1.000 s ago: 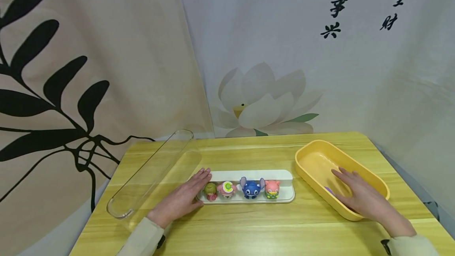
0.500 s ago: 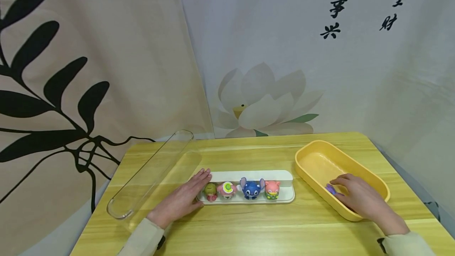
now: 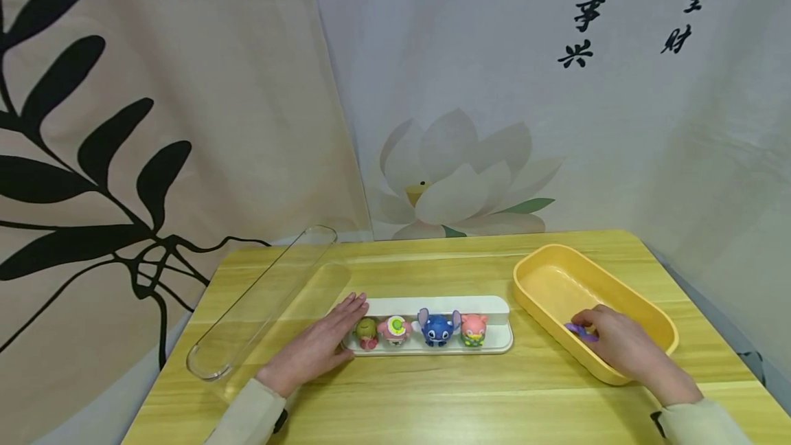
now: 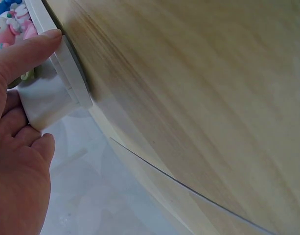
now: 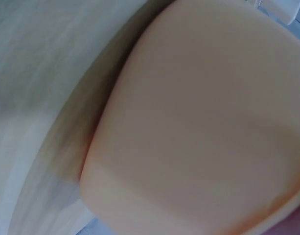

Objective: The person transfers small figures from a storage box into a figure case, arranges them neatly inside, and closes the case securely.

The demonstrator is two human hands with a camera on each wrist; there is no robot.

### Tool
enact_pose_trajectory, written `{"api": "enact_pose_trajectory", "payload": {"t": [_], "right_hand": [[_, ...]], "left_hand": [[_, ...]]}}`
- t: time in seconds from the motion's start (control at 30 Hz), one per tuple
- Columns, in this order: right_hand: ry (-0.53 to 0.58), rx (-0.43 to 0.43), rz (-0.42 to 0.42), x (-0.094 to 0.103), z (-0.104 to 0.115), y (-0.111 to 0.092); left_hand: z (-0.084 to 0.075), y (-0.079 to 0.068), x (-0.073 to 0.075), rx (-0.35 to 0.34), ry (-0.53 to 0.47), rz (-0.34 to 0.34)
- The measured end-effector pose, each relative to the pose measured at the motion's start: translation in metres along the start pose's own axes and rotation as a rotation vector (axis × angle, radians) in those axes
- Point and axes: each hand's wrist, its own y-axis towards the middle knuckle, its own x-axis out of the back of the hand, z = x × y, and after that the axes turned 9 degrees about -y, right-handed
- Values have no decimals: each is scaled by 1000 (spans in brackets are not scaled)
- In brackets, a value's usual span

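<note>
My left hand (image 3: 315,350) holds the left end of a white stepped display stand (image 3: 445,305), its thumb along the front edge (image 4: 66,61) and its fingers behind. On the stand's lower step stand a green figurine (image 3: 366,332), a pink one with a yellow-green swirl (image 3: 394,329), a blue big-eared one (image 3: 436,327) and a pink pig-like one (image 3: 473,329). Inside the yellow tray (image 3: 533,272), my right hand (image 3: 621,342) pinches a small purple object (image 3: 581,332). The curled fingers hide most of that object, so I cannot tell its kind.
A long transparent cover (image 3: 266,307) lies slanted on the left of the wooden table (image 3: 432,397). The tray stands at the right with raised walls (image 5: 189,122). Printed cloth (image 3: 463,53) hangs behind the table's far edge.
My right hand's fingers have gone from spread over the tray to curled around the small purple object. The left hand, stand and figurines have stayed in place.
</note>
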Motion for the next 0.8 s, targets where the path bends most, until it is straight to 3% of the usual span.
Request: {"api": "enact_pose_trajectory", "payload": {"t": [0.63,0.8], "right_hand": [[-31,36,-60,-4,-4,3],[-57,19,-36,-4,-2,3]], "left_hand": [[0,1,1,31,10,33],[-1,0,2,32,16,38]]}}
